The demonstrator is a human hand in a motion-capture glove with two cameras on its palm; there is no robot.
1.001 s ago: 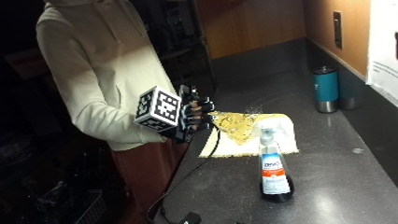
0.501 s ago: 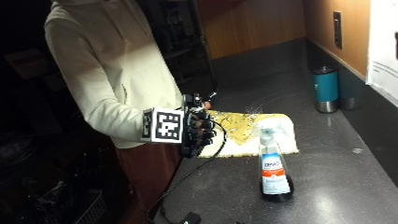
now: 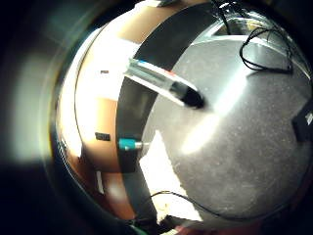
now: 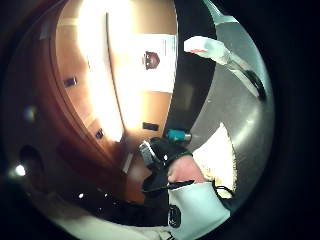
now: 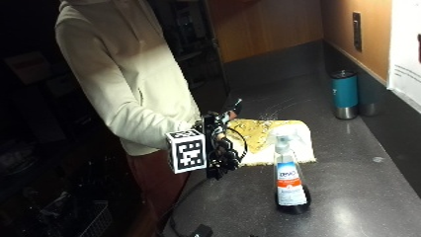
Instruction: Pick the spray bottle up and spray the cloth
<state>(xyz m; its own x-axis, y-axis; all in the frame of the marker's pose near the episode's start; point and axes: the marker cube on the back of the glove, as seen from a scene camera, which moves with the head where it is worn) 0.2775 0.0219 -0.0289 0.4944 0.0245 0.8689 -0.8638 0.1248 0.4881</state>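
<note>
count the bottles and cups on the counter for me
2. The spray bottle stands upright near the counter's front edge, just in front of the cloth. The teal tumbler stands farther back by the wall. More could be out of view.

My gloved right hand (image 5: 220, 145) hangs over the counter (image 5: 368, 192) edge with fingers loosely curled, holding nothing, the yellow cloth (image 5: 266, 138) lying just beyond it, the spray bottle (image 5: 287, 173) upright nearby, a teal tumbler (image 5: 345, 94) farther off.

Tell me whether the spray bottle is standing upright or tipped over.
Upright. The spray bottle stands on its base on the counter, nozzle on top, beside the cloth.
</note>
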